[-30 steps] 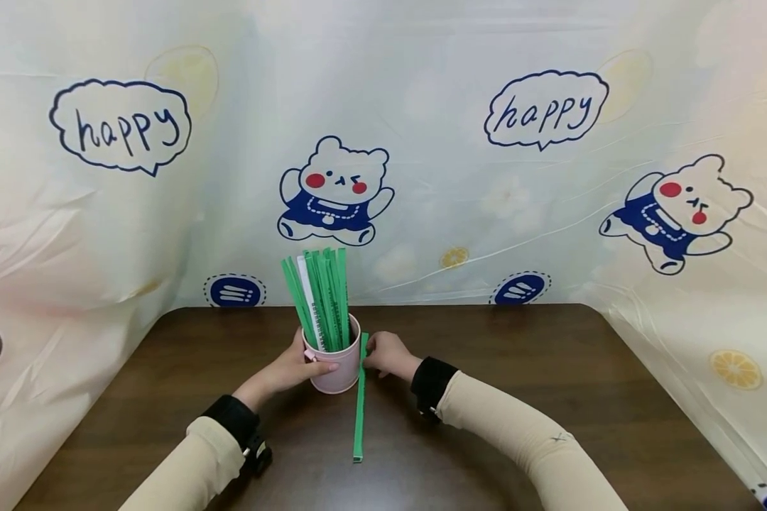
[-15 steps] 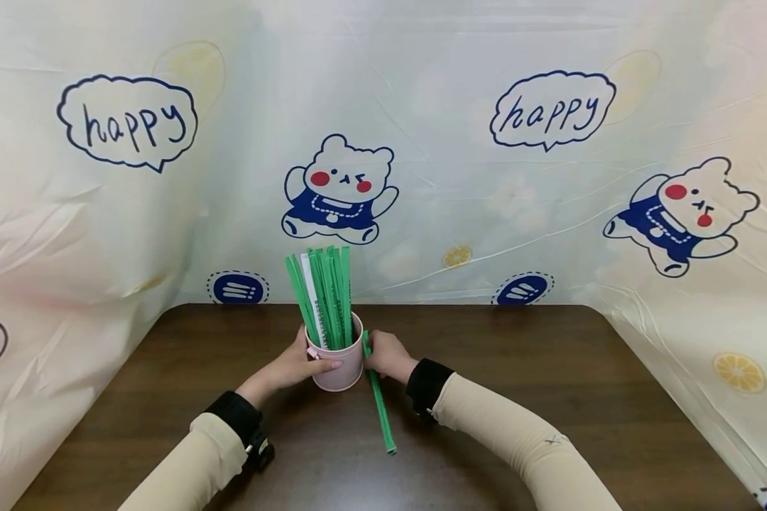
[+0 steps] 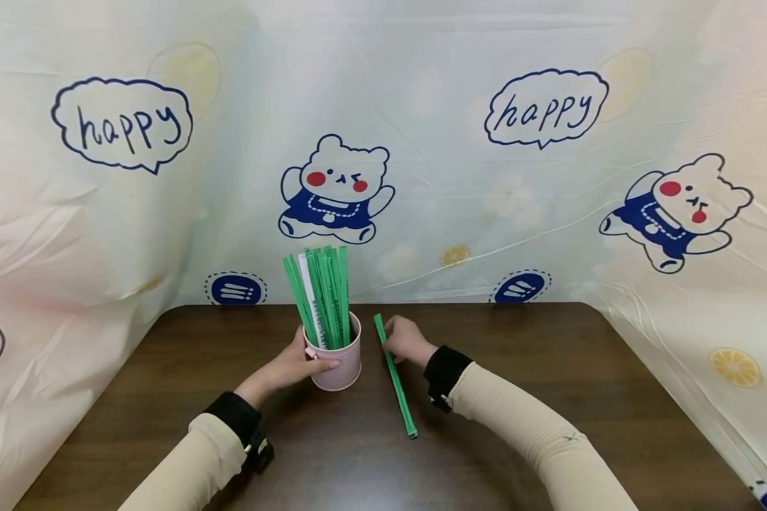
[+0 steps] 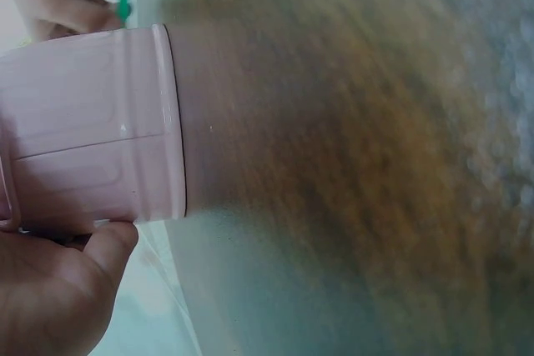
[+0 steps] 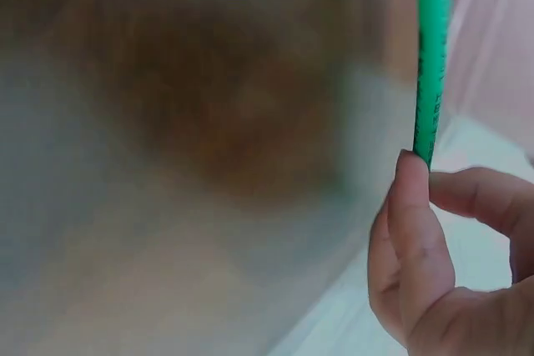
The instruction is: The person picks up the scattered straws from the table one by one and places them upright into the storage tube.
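A pink cup [image 3: 335, 358] stands on the dark wooden table [image 3: 550, 397], filled with several upright green strips [image 3: 322, 294] and one white one. My left hand [image 3: 294, 365] grips the cup's side; the left wrist view shows the cup [image 4: 92, 127] with my thumb [image 4: 104, 248] against it. My right hand [image 3: 405, 341] pinches the far end of a single long green strip [image 3: 395, 376], which slants toward me just right of the cup. In the right wrist view that strip [image 5: 434, 56] runs up from my fingertips [image 5: 413, 198].
A cream cloth printed with bears and "happy" bubbles [image 3: 543, 110] walls in the table at the back and both sides. Dark wood lies bare to the right and in front of the cup.
My right hand has drawn the single green strip away from the cup, up and to the right, and its near end has swung rightward. The left hand stays on the cup.
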{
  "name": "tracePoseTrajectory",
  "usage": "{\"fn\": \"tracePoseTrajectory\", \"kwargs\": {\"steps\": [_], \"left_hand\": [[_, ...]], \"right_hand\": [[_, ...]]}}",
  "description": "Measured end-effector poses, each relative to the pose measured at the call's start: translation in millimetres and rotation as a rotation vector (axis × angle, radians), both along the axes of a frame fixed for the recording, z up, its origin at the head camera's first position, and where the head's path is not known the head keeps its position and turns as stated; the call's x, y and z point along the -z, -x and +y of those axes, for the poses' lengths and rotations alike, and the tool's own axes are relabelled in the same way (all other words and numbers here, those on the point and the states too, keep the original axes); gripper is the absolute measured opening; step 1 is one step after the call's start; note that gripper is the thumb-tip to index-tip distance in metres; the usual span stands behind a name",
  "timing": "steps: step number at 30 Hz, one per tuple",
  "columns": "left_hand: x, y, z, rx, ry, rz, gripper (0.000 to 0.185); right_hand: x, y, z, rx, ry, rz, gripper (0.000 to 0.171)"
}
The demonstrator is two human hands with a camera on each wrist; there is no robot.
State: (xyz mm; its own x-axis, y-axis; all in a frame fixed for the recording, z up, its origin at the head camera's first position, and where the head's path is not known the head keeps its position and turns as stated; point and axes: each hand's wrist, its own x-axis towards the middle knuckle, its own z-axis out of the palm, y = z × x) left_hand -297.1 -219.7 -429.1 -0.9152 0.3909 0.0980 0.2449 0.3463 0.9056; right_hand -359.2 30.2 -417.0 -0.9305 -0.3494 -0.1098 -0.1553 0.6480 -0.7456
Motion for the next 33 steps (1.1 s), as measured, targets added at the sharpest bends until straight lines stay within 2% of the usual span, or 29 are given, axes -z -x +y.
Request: {"fn": "tracePoseTrajectory", "kwargs": {"steps": [5, 12, 18, 22, 25, 27, 30, 33], "left_hand": [[1.6, 0.9, -0.9, 0.02, -0.014, 0.01, 0.116], [5.2, 4.0, -3.5, 0.006, -0.024, -0.008, 0.115], [7.3, 6.8, -4.4, 0.017, -0.022, -0.001, 0.114], [7.3, 7.1, -4.6, 0.018, -0.013, -0.01, 0.113], [7.6, 6.6, -4.0, 0.023, -0.01, -0.009, 0.113], [8.2, 6.3, -3.7, 0.031, -0.009, -0.003, 0.113], [8.5, 6.2, -3.2, 0.045, -0.034, 0.008, 0.114], [7.7, 5.6, -3.3, 0.043, -0.05, 0.009, 0.114]], "right_hand": [[-30.6, 7.9, 7.6, 0.1, 0.132, 0.055, 0.049], [-98.2, 20.5, 9.8, 0.189, 0.307, 0.202, 0.054], [-157.2, 22.1, 5.9, 0.195, 0.433, 0.342, 0.05], [-186.0, 17.6, -6.0, 0.16, 0.489, 0.424, 0.046], [-197.4, 11.9, -20.4, 0.09, 0.515, 0.473, 0.046], [-198.6, 7.9, -32.3, 0.036, 0.521, 0.508, 0.045], [-191.4, 1.6, -51.4, -0.036, 0.489, 0.557, 0.045], [-176.5, -4.6, -69.4, -0.092, 0.441, 0.573, 0.044]]}}
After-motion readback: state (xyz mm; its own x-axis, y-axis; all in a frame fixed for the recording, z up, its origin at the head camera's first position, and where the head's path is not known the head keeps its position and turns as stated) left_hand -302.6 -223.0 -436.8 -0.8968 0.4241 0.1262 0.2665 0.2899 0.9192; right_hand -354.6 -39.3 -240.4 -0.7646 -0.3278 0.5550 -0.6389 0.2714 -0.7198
